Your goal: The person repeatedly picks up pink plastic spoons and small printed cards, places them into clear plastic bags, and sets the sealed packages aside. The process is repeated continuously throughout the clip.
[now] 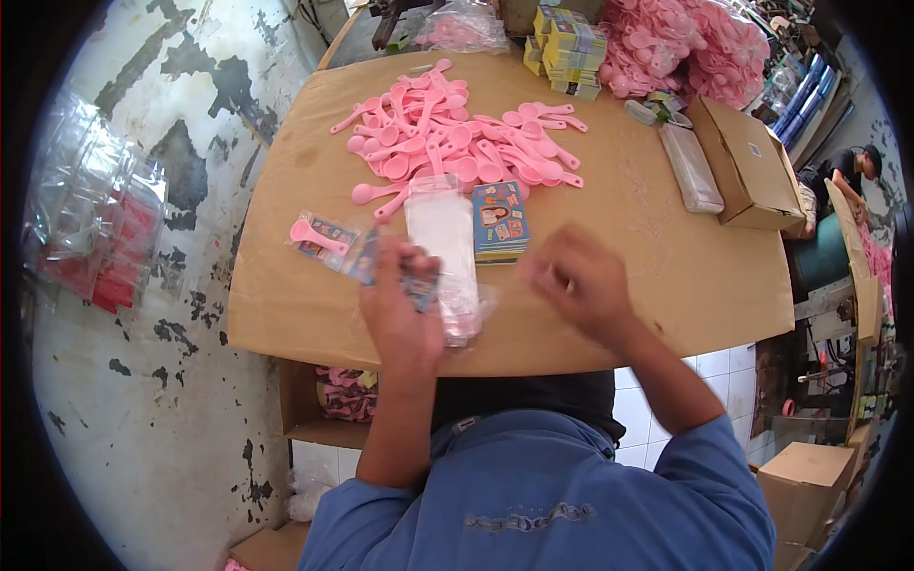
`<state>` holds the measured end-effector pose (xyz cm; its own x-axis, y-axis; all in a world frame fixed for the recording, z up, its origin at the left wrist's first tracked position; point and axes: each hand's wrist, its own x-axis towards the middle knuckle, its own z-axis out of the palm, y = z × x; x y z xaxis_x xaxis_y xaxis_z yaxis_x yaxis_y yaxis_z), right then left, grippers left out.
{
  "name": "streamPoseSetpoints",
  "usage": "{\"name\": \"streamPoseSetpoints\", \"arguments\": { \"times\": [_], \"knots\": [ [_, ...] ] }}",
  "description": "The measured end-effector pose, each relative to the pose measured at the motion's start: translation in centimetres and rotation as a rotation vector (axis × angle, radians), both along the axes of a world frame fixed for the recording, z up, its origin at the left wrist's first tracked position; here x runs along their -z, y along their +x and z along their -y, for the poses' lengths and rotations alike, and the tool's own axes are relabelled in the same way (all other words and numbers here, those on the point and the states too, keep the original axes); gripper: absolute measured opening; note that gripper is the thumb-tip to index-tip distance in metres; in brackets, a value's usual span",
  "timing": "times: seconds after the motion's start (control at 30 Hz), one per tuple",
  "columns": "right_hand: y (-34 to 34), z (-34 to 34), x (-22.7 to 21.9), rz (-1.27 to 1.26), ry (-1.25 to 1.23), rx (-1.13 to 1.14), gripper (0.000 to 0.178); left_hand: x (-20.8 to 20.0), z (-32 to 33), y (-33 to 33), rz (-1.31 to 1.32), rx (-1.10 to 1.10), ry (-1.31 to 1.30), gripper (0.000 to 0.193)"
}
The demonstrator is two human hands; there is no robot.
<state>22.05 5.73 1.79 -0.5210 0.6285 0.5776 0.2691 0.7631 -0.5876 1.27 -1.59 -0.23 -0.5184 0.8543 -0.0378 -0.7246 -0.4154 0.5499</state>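
My left hand (402,309) is closed on a blue printed card (419,288), blurred by motion, over the near left of the table. Beyond it lies a packed pink spoon (322,237) with a blue card in clear plastic. Right beside that hand is a stack of clear plastic bags (443,247). A pile of blue printed cards (501,219) sits just right of the bags. My right hand (579,284) hovers nearer to me and right of the cards, smeared, with curled fingers; anything in them is hidden. Loose pink spoons (457,143) are heaped farther back.
The brown-covered table (657,285) carries bundled yellow cards (571,52), bagged pink spoons (681,43), a clear plastic packet (690,167) and a cardboard box (745,162) along its back and right. A peeling wall (200,238) stands left. Another person (843,181) works far right.
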Motion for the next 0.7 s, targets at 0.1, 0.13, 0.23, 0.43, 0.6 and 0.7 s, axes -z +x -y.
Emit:
{"name": "streamPoseSetpoints", "arguments": {
  "times": [0.1, 0.13, 0.23, 0.43, 0.6, 0.7],
  "knots": [
    [0.9, -8.2, -1.0, 0.126, -0.142, 0.122, 0.023, -0.4, 0.8, -1.7, -0.033, -0.134, -0.001, 0.036],
    [1.2, -11.6, -0.5, 0.102, -0.051, 0.147, 0.023, -0.7, 1.2, -1.7, -0.036, -0.136, -0.005, 0.037],
    [1.7, -23.0, 3.3, 0.174, 0.21, 0.252, 0.025, -0.8, 1.9, -0.7, -0.087, -0.108, -0.01, 0.038],
    [1.2, -29.1, 7.1, 0.361, 0.163, 0.314, 0.021, 1.0, 2.7, 0.1, -0.023, 0.094, -0.014, 0.042],
    [0.9, -26.6, 5.2, 0.293, 0.056, 0.315, 0.02, 0.5, 2.8, -0.3, -0.116, 0.037, -0.032, 0.042],
    [2.6, -25.2, 3.9, 0.229, -0.006, 0.308, 0.02, 0.4, 1.2, 0.0, -0.062, 0.077, 0.022, 0.041]
  ]
}}
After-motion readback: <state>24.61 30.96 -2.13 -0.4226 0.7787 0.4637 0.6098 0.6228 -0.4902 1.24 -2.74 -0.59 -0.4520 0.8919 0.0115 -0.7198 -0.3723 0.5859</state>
